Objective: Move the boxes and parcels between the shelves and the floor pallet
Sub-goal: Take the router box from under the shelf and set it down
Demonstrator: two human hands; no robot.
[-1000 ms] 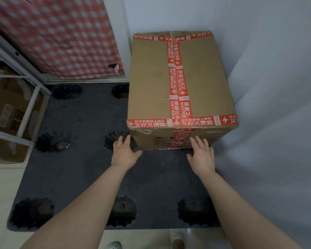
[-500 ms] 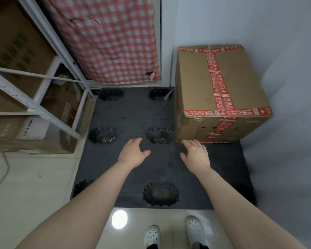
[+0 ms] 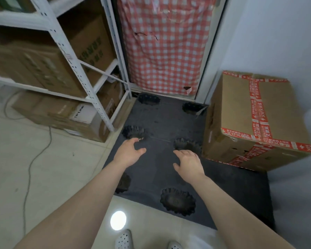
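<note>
A large cardboard box [image 3: 269,112] sealed with red printed tape stands on the right side of the dark floor pallet [image 3: 162,121], against the white wall. My left hand [image 3: 128,153] and my right hand [image 3: 188,163] hover over the pallet's middle, fingers loosely spread, holding nothing. Both hands are left of the box and apart from it. The white metal shelves [image 3: 74,63] at the left hold several brown cartons [image 3: 34,65].
More cartons [image 3: 65,114] sit on the floor under the shelves, one with a white label. A red checked curtain [image 3: 165,44] hangs behind the pallet. A thin cable [image 3: 32,159] trails over the pale tiled floor at the left. My white shoes [image 3: 124,240] are at the bottom edge.
My hands have come off the taped box and drawn back over the pallet. My view has swung left, bringing the shelves into sight and the box to the right.
</note>
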